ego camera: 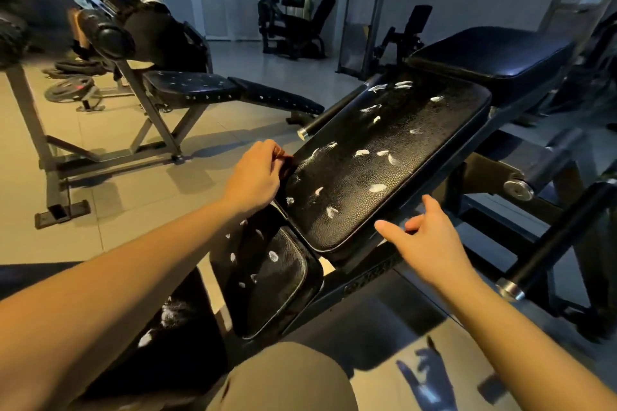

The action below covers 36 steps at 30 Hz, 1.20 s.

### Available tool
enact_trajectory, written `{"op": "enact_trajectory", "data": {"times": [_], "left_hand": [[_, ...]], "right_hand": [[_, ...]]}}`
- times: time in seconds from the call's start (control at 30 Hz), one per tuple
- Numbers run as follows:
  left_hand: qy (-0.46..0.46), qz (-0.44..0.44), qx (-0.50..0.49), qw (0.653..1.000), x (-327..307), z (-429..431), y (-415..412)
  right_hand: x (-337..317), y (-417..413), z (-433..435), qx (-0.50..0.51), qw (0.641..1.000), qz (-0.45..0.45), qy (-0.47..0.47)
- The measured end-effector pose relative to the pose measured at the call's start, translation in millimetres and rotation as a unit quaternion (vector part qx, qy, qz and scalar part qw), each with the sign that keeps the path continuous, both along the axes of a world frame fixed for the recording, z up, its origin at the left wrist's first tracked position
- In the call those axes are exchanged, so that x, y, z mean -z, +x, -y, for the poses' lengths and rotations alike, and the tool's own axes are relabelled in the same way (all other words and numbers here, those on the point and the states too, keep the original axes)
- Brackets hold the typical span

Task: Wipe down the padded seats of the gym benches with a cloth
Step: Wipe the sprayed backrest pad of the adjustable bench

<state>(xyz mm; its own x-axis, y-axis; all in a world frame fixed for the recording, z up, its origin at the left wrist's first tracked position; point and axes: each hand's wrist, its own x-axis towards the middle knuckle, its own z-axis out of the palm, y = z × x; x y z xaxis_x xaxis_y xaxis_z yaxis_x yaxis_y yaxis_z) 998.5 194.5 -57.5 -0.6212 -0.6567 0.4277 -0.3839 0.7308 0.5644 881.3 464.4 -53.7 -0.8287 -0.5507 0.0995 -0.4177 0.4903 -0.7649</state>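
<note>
Nearest, a knee in tan fabric [283, 377] sits at the bottom edge; just beyond it lies a small pad [287, 297] of black grained leather, speckled with white foam dabs [273, 256]; beyond a narrow gap rises the large pad [400, 143], tilted up toward the far right and carrying about 20 more of the same dabs; the left hand [257, 177] is at this pad's left edge, fingers curled and pinching a small dark reddish fold that appears to be the cloth [283, 159], which touches the pad's side; the right hand [429, 243] is at the pad's near right edge, holding nothing, fingers spread and straight, and whether the fingertips touch the frame cannot be told; to the right, a black chrome-tipped bar [561, 230] slants across; farther on, a third pad [494, 53] lies past the large one, bare of foam; to the far left, on the tiled floor [133, 210], stands a second bench [200, 87] with small pale specks on its seat, weight plates [68, 88] lying behind it; a seated machine [293, 23] stands against the back wall.
</note>
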Motion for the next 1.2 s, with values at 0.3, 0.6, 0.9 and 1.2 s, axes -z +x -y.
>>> {"op": "enact_trajectory", "data": {"times": [0.3,0.6,0.9,1.2], "left_hand": [[-0.059,-0.072,0.158,0.983,25.6,-66.5,11.2],[-0.089,-0.052,0.074,0.992,20.9,5.1,-5.0],[-0.139,-0.089,0.190,0.968,22.0,-91.3,-2.1],[-0.059,-0.054,0.011,0.997,-2.3,-0.2,-33.4]], "right_hand": [[6.7,-7.8,13.1,-0.019,0.995,0.044,-0.088],[-7.8,-18.0,10.0,-0.010,0.994,0.038,-0.097],[-22.5,-36.0,6.8,-0.011,0.985,0.033,-0.169],[-11.4,-42.8,16.5,-0.018,0.982,0.023,-0.188]]}}
